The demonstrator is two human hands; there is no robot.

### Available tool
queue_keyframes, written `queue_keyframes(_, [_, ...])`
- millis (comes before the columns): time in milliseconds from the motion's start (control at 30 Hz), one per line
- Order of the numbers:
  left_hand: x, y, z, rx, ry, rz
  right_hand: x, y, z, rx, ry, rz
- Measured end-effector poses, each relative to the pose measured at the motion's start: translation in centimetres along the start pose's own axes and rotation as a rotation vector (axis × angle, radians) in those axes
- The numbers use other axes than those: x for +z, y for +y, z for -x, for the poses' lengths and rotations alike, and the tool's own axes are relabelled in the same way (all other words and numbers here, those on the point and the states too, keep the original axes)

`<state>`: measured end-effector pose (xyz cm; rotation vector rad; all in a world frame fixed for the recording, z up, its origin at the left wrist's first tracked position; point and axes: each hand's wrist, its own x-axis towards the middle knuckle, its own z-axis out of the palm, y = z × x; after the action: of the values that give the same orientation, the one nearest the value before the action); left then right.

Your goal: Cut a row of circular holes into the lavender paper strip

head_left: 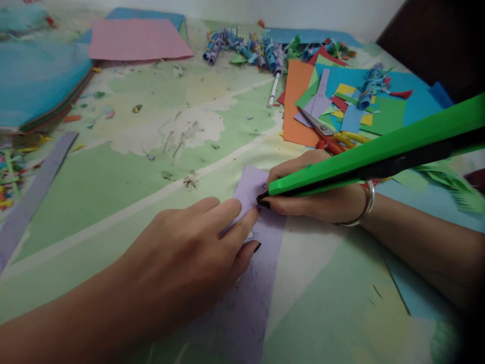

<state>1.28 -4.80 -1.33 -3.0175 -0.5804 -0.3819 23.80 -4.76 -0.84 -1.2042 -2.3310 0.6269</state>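
My right hand grips a long green-and-black pen between thumb and fingers. Its black tip meets the upper part of a purple paper strip, which carries small dark marks and a pale shape. The pen's far end runs out of the frame at the right. On the strip's left side rests my left hand, palm down with its fingers extended. Its index fingertip lies close to the pen tip, and the hand covers part of the strip. A bracelet circles my right wrist.
Beyond my right hand lie scissors on coloured paper sheets. Curled paper pieces sit at the back beside a white stick. Stacked blue sheets, a pink sheet and another purple strip lie leftward.
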Motion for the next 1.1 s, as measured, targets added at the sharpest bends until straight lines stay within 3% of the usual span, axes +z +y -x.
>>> queue_keyframes(967, [0.05, 0.13, 0.08, -0.013, -0.02, -0.013, 0.23, -0.51, -0.05, 0.026, 0.055, -0.022])
queue_keyframes(1100, [0.49, -0.23, 0.11, -0.006, 0.047, 0.004, 0.04, -0.52, 0.02, 0.106, 0.057, -0.121])
